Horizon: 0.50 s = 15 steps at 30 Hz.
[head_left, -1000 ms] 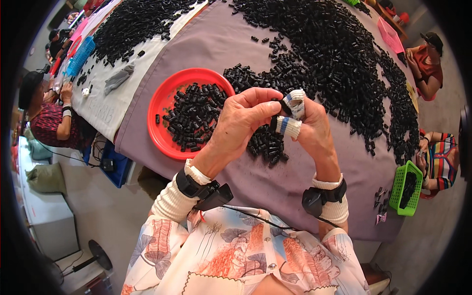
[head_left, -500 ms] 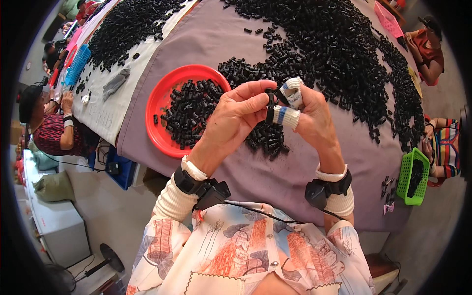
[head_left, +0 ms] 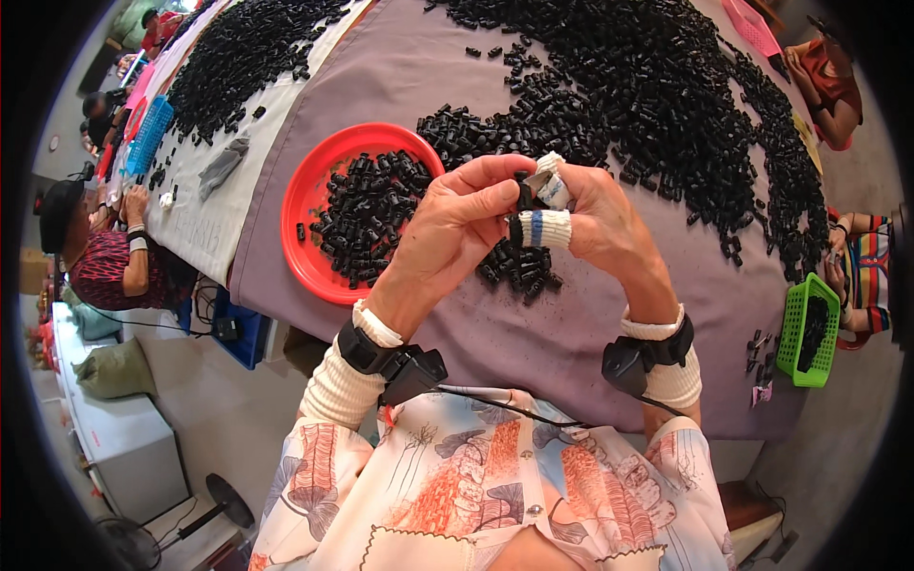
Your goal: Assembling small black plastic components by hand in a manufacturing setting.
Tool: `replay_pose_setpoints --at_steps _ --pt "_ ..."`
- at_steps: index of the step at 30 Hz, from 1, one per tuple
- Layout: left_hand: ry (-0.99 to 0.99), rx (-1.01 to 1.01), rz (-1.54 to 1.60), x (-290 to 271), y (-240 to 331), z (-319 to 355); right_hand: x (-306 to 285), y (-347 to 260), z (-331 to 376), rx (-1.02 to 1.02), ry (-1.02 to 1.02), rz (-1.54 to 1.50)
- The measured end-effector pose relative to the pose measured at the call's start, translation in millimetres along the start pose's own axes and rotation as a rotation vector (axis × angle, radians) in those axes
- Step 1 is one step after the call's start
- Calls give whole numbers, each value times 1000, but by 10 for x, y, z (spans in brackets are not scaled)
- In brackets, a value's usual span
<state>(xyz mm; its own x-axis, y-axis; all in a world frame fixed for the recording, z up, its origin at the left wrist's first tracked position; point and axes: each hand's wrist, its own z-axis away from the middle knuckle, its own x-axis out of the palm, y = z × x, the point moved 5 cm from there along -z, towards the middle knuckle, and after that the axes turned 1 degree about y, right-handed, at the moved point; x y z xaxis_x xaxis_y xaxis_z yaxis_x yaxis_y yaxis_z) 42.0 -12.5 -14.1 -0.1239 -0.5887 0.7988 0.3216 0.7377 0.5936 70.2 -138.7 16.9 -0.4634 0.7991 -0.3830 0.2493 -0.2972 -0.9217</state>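
Thumb and index finger of my left hand (head_left: 447, 228) pinch a small black plastic piece (head_left: 524, 197), held above the table. My right hand (head_left: 605, 214) is closed at the other side of the piece. White knit finger sleeves (head_left: 547, 228) with blue stripes cover the right thumb and a finger, hiding part of what they grip. A red round tray (head_left: 297, 249) behind my left hand holds many similar black pieces. More loose black pieces (head_left: 519, 271) lie on the cloth below my hands.
A large heap of black pieces (head_left: 647, 105) spreads over the mauve tablecloth (head_left: 495, 347). A green basket (head_left: 807, 376) stands at the right edge, a blue basket (head_left: 150, 133) at the far left. Other people sit along both sides. A cable links my two wrist straps.
My right wrist has swung slightly outward to the right. The sleeved right fingers have shifted a little left, covering more of the black piece; the left hand is nearly still.
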Motion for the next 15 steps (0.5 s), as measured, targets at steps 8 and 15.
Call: replay_pose_setpoints --at_steps 8,15 --pt "30 -13 -30 -10 -10 1 15 51 2 -5 -30 -18" --pt "71 -13 -45 -38 -38 -1 46 73 16 -25 -37 -23"
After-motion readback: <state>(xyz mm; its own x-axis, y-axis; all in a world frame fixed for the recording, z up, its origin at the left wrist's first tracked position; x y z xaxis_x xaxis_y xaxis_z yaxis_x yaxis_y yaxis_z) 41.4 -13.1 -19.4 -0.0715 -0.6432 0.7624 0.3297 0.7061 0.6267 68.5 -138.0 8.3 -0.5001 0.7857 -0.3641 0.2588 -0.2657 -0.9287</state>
